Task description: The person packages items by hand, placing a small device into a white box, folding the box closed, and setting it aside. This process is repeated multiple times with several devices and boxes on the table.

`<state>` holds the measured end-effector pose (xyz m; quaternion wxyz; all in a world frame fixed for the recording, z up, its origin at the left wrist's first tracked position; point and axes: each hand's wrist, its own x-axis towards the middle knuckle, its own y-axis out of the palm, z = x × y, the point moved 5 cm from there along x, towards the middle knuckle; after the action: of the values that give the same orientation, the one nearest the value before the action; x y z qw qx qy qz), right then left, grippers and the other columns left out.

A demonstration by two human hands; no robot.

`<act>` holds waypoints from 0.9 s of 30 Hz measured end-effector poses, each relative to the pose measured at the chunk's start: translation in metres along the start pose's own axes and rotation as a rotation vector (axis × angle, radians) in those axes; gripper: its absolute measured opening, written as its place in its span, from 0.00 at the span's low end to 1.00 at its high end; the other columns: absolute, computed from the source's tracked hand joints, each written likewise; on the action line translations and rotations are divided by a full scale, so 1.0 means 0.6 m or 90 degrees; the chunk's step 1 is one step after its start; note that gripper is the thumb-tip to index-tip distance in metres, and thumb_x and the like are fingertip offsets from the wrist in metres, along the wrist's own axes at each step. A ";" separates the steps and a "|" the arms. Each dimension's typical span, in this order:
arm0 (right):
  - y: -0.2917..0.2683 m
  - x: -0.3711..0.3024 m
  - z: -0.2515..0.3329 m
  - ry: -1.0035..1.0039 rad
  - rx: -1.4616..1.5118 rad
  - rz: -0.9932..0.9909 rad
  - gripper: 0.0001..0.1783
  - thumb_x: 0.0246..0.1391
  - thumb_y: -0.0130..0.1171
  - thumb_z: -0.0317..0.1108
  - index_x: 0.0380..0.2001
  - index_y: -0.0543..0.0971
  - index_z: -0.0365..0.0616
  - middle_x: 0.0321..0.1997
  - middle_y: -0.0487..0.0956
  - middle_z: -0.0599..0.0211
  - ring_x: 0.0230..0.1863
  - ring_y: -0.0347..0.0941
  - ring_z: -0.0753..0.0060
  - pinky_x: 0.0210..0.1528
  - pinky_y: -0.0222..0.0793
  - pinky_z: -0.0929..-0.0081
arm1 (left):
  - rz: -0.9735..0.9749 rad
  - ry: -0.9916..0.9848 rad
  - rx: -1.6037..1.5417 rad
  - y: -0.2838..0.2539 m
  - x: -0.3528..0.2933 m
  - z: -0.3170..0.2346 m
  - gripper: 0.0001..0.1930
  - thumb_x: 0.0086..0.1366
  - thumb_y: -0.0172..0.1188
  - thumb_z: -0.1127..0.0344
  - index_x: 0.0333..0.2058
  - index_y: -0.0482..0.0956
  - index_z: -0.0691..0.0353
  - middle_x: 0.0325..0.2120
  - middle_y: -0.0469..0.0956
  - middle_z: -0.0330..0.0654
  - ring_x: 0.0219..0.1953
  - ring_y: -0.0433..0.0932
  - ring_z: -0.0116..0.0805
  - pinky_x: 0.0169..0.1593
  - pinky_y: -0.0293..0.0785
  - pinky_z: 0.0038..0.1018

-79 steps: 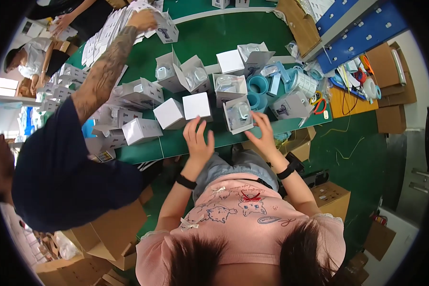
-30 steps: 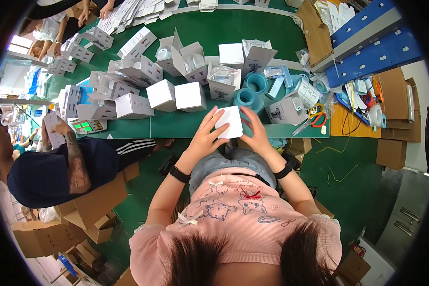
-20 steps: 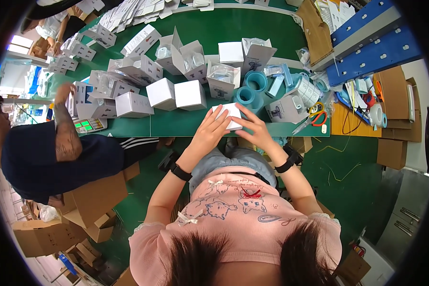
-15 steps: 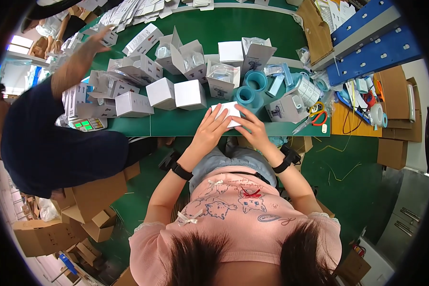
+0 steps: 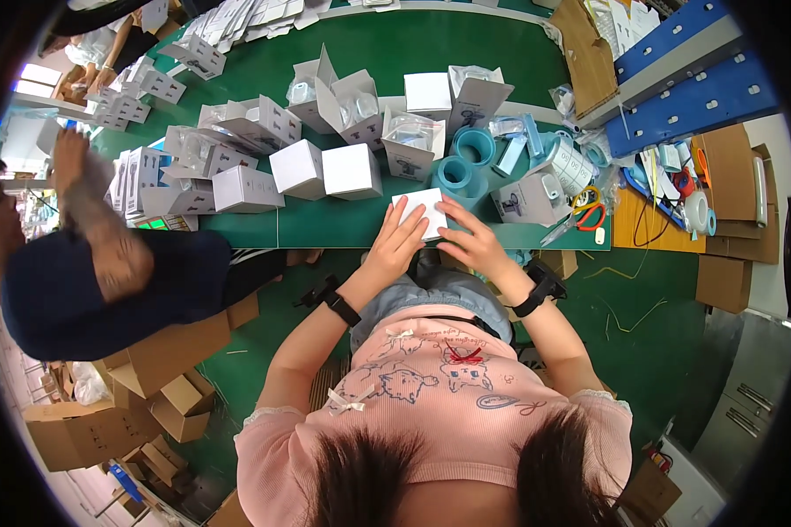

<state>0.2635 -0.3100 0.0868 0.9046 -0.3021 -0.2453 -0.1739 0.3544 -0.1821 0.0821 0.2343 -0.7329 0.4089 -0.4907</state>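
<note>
A small white carton (image 5: 428, 203) is at the front edge of the green table, straight ahead of me, and both my hands are on it. My left hand (image 5: 399, 239) lies over its left side with the fingers stretched across the top. At its right side, my right hand (image 5: 476, 239) presses with the fingertips, the thumb side lower down. The carton's lower part is hidden by my hands. Two closed white cartons (image 5: 351, 170) stand just to the left, and two light-blue tape rolls (image 5: 453, 174) are right behind.
Several open cartons with bagged contents (image 5: 410, 132) stand farther back. To the right lie orange-handled scissors (image 5: 592, 216), a printed label roll (image 5: 567, 171) and an open carton (image 5: 526, 200). A co-worker's arm (image 5: 105, 233) is at the left, near a scale (image 5: 160, 223). Blue perforated rails (image 5: 685, 79) rise at the right.
The co-worker's arm has drawn back from the far-left cartons toward the left edge, leaving a carton standing there. My fingers have shifted slightly on the white carton, which stays in place.
</note>
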 end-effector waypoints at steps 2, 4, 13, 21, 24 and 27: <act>0.002 0.003 0.000 -0.002 -0.049 0.011 0.13 0.41 0.62 0.20 0.34 0.75 0.38 0.53 0.70 0.54 0.59 0.62 0.45 0.54 0.66 0.61 | -0.028 -0.022 -0.047 0.008 -0.007 0.006 0.23 0.51 0.61 0.75 0.48 0.69 0.68 0.55 0.64 0.50 0.59 0.59 0.57 0.59 0.56 0.50; 0.003 -0.005 -0.003 0.000 -0.046 0.004 0.13 0.41 0.62 0.20 0.34 0.75 0.38 0.52 0.70 0.54 0.59 0.62 0.45 0.54 0.66 0.60 | -0.085 -0.062 -0.143 0.010 -0.004 0.015 0.20 0.50 0.61 0.76 0.44 0.71 0.69 0.54 0.66 0.50 0.59 0.59 0.57 0.59 0.56 0.50; 0.014 -0.006 0.006 -0.002 -0.067 0.005 0.12 0.41 0.60 0.22 0.33 0.76 0.40 0.51 0.70 0.57 0.59 0.62 0.47 0.54 0.65 0.59 | -0.105 0.020 -0.130 0.012 -0.022 0.024 0.11 0.49 0.62 0.76 0.30 0.69 0.69 0.48 0.72 0.49 0.57 0.62 0.56 0.60 0.56 0.50; 0.034 -0.041 -0.025 0.201 0.088 -0.116 0.27 0.42 0.62 0.24 0.49 0.70 0.44 0.53 0.69 0.53 0.58 0.63 0.48 0.52 0.66 0.62 | -0.081 0.009 -0.018 -0.016 -0.007 0.013 0.10 0.50 0.60 0.75 0.33 0.73 0.66 0.51 0.70 0.48 0.56 0.64 0.55 0.58 0.59 0.48; 0.072 -0.060 -0.048 0.322 0.111 -0.129 0.34 0.42 0.63 0.24 0.55 0.63 0.42 0.55 0.67 0.51 0.57 0.63 0.47 0.51 0.66 0.63 | -0.031 0.020 0.019 -0.014 -0.008 0.020 0.14 0.52 0.57 0.74 0.41 0.74 0.63 0.52 0.69 0.47 0.57 0.64 0.51 0.58 0.59 0.47; 0.107 -0.051 -0.057 0.361 0.034 -0.051 0.44 0.42 0.63 0.24 0.62 0.53 0.38 0.59 0.63 0.46 0.58 0.61 0.44 0.52 0.65 0.63 | -0.002 0.017 0.005 -0.032 -0.019 0.027 0.15 0.52 0.55 0.76 0.41 0.75 0.64 0.50 0.70 0.47 0.56 0.66 0.50 0.58 0.59 0.48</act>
<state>0.2797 -0.2776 0.0167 0.9371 -0.2073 0.0013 -0.2808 0.3744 -0.1628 0.0839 0.2310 -0.7257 0.4089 -0.5027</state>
